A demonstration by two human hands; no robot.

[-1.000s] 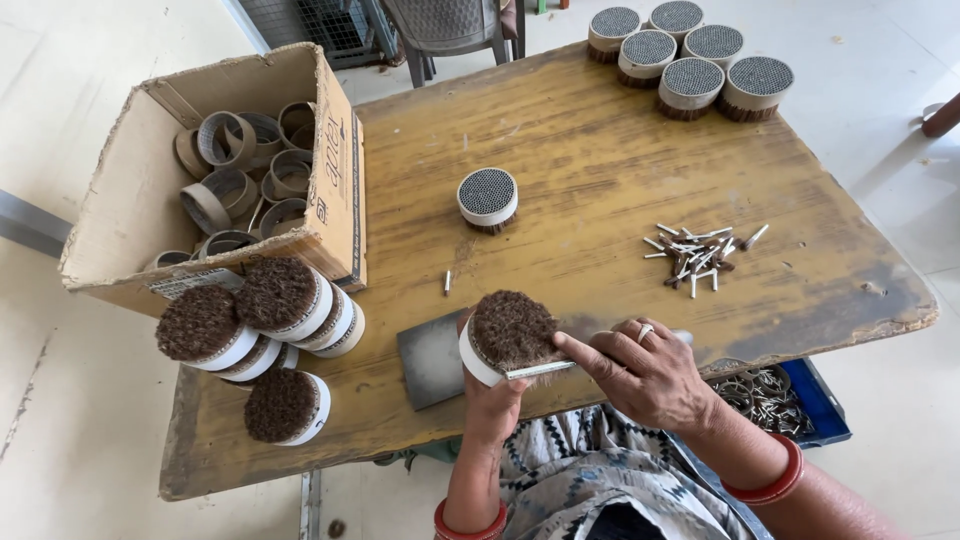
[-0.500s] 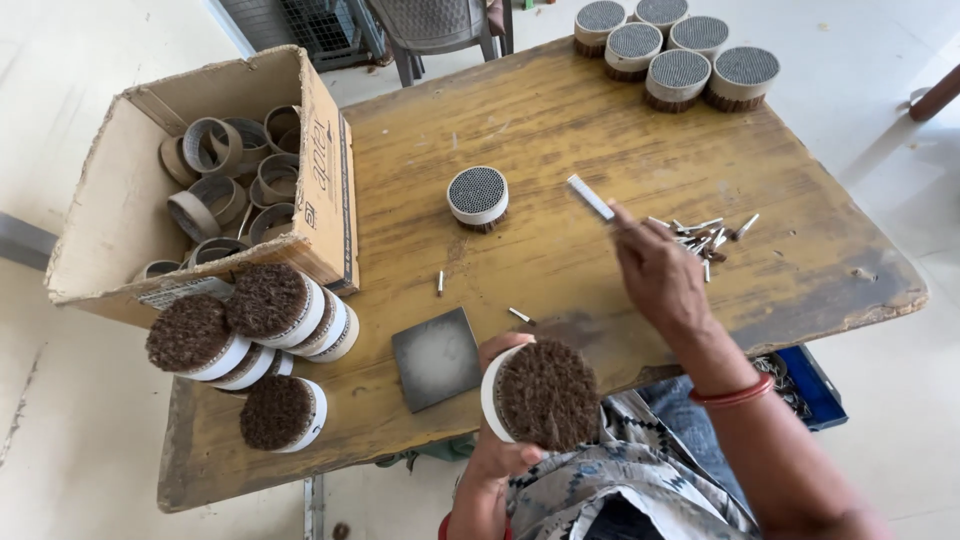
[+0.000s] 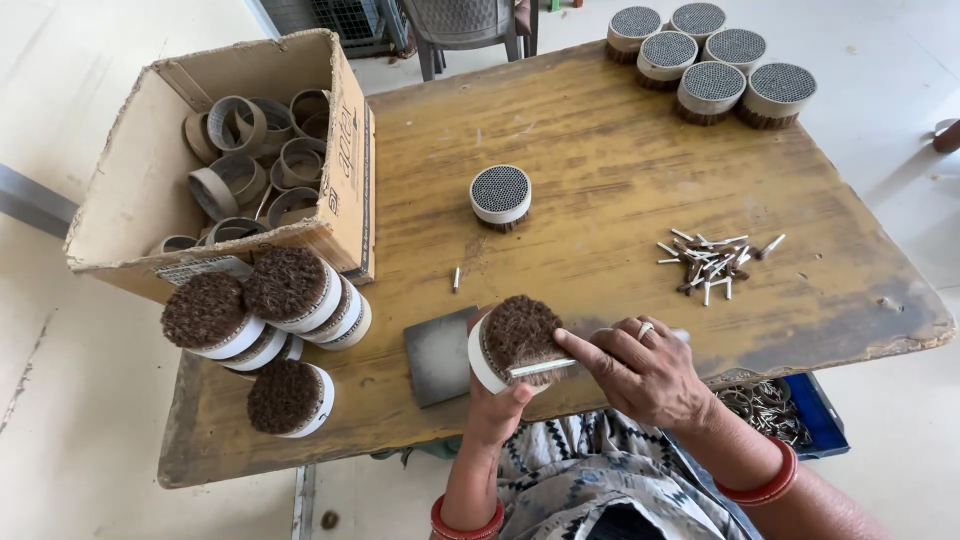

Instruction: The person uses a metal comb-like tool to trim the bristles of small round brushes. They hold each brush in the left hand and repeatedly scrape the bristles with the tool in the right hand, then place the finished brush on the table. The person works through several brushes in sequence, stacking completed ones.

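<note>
- One round brush [image 3: 515, 340] with a white band and brown bristles is in hand, tilted on edge at the near rim of the wooden surface [image 3: 600, 160].
- The left hand [image 3: 497, 405] grips the brush from below, fingers wrapped around its band.
- The right hand [image 3: 640, 370] pinches a thin pale metal strip [image 3: 540, 367] and lays it across the bristle face; the far end of the strip shows past the knuckles.
- One dark grey square plate [image 3: 437, 355] lies flat just left of the brush.
- Six capped rounds with grey dotted tops: one alone [image 3: 500, 194] mid-surface, five grouped [image 3: 710, 60] at the far right corner.
- Brown-bristled brushes stacked at the left edge [image 3: 270, 320]: four tops are plain, more lie beneath, count unclear.
- A cardboard box [image 3: 345, 170] holds many empty card rings, overlapping too much to count.
- A loose heap of small pale pins [image 3: 712, 262] lies well right of the hands; one stray pin [image 3: 456, 278] lies near the plate.
- A blue tray [image 3: 815, 415] of metal bits below the surface is mostly hidden.
</note>
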